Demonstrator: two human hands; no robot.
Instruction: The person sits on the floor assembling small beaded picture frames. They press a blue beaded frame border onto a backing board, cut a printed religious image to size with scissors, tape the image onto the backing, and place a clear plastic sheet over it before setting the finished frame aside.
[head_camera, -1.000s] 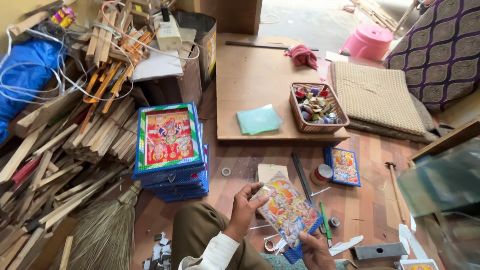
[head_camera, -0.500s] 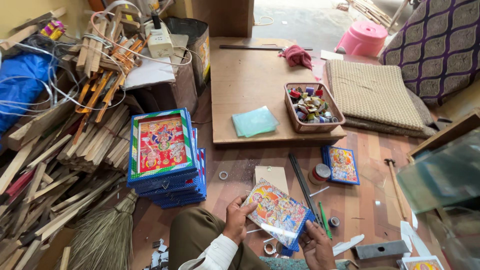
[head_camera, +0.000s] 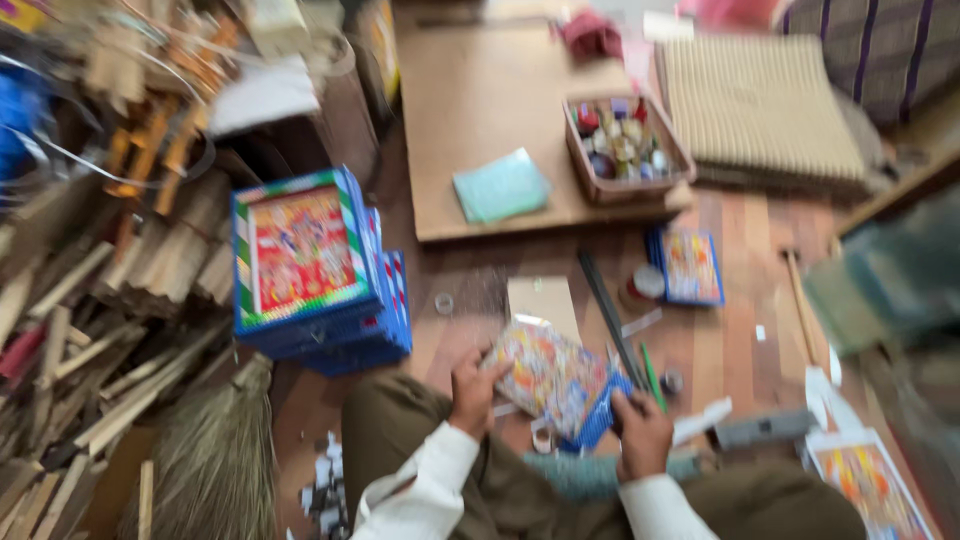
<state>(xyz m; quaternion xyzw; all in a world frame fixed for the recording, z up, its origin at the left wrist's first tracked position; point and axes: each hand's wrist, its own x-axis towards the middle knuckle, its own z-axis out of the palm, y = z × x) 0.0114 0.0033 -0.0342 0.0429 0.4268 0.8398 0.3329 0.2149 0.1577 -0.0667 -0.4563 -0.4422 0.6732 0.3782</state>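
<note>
Two hands share one job on our workshop floor: we hold a colourful printed picture (head_camera: 553, 378) over our lap, tilted, its blue-edged corner pointing down to the right. Our left hand (head_camera: 473, 392) closes its fingers on the picture's left edge, and our right hand (head_camera: 641, 432) is clamped on the lower right corner. White sleeves (head_camera: 425, 480) cover both our wrists (the whole view is blurred, so fine detail is lost).

Just beyond the picture lies a plain tan card (head_camera: 541, 303), with a long dark strip (head_camera: 610, 315) slanting beside it and a green pencil-like stick (head_camera: 652, 374) near our right hand. To our left stands a stack of blue-framed pictures (head_camera: 310, 265), the top one showing a red print. A smaller blue-framed picture (head_camera: 688, 266) lies on the floorboards to the right. Farther out, a low wooden board (head_camera: 480, 110) carries a pale green cloth (head_camera: 501, 186) and a tray of small paint pots (head_camera: 625, 148). Wooden sticks (head_camera: 90, 330) pile up on the far left, with a straw broom (head_camera: 215, 460) below them.
</note>
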